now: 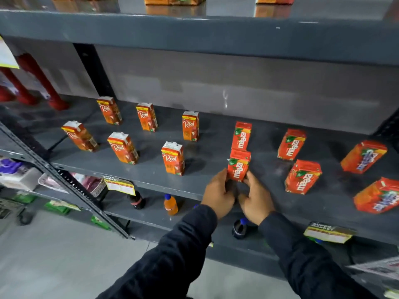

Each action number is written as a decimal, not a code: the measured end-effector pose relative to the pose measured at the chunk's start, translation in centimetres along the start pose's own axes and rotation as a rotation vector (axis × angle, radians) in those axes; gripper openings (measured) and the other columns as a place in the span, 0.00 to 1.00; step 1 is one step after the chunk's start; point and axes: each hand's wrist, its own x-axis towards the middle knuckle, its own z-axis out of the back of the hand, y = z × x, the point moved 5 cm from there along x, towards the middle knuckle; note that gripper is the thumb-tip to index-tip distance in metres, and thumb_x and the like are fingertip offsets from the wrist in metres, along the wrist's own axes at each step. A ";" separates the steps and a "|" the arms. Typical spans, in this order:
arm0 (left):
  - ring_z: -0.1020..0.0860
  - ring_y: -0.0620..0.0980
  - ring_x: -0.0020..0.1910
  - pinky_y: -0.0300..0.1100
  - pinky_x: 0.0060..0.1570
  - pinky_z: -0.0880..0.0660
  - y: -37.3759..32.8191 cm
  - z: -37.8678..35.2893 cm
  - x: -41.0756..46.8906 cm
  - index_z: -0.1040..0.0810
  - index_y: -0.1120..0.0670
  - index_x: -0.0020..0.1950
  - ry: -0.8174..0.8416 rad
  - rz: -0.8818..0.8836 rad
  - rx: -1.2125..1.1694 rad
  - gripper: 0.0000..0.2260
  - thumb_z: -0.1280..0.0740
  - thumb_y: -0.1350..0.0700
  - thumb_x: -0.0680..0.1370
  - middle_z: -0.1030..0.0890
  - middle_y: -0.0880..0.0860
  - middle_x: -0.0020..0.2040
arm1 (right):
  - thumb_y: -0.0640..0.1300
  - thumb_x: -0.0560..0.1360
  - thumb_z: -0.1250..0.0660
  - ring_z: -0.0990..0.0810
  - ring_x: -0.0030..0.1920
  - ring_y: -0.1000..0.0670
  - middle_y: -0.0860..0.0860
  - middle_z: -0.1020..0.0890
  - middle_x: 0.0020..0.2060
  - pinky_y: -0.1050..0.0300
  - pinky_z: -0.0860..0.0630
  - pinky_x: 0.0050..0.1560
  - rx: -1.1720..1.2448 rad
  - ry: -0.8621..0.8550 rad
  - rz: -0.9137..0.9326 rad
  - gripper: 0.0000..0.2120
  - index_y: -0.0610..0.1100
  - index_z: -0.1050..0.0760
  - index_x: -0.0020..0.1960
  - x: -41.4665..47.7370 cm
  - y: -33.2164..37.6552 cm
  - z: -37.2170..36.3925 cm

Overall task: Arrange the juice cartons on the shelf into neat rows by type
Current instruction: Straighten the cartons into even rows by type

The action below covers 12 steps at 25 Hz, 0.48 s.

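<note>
Both hands on one Maaza carton (pixel 238 165), upright near front of the grey shelf (pixel 151 169). Left hand (pixel 218 194) presses fingers on its left side, right hand (pixel 255 198) w/ thumb on its right side; carton pinched betw. the two. Directly behind that carton, touching or nearly: second Maaza carton (pixel 241 135). To its right, well apart: 5 more Maaza cartons (pixel 302 176), 2 rows, far ones blurred. To its left: 6 Real cartons (pixel 173 158), 2 loose rows of 3, spaced apart. Below-left of held carton, on lower shelf: orange drink bottle (pixel 170 205) & price tag (pixel 119 185) on the shelf edge.
</note>
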 end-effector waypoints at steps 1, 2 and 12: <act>0.25 0.47 0.55 0.39 0.55 0.29 -0.1 0.0 0.0 0.27 0.53 0.61 -0.010 -0.019 0.008 0.22 0.41 0.64 0.69 0.21 0.55 0.58 | 0.34 0.69 0.39 0.24 0.62 0.46 0.51 0.22 0.63 0.50 0.27 0.62 0.004 0.017 -0.008 0.32 0.56 0.37 0.68 0.2 -0.1 0.0; 0.25 0.49 0.55 0.42 0.57 0.28 -0.1 -0.1 0.1 0.27 0.54 0.61 -0.017 -0.030 0.018 0.21 0.41 0.66 0.69 0.21 0.56 0.58 | 0.33 0.69 0.40 0.25 0.63 0.46 0.51 0.23 0.64 0.50 0.28 0.63 0.017 0.017 -0.014 0.32 0.55 0.37 0.68 0.3 -0.1 -0.1; 0.31 0.57 0.66 0.51 0.68 0.36 8.4 13.8 -6.0 0.35 0.62 0.67 -0.499 -0.095 0.038 0.27 0.43 0.67 0.67 0.29 0.62 0.65 | 0.33 0.69 0.42 0.22 0.56 0.57 0.53 0.22 0.55 0.58 0.25 0.59 0.082 -0.187 0.189 0.26 0.51 0.26 0.62 -3.6 5.8 -7.5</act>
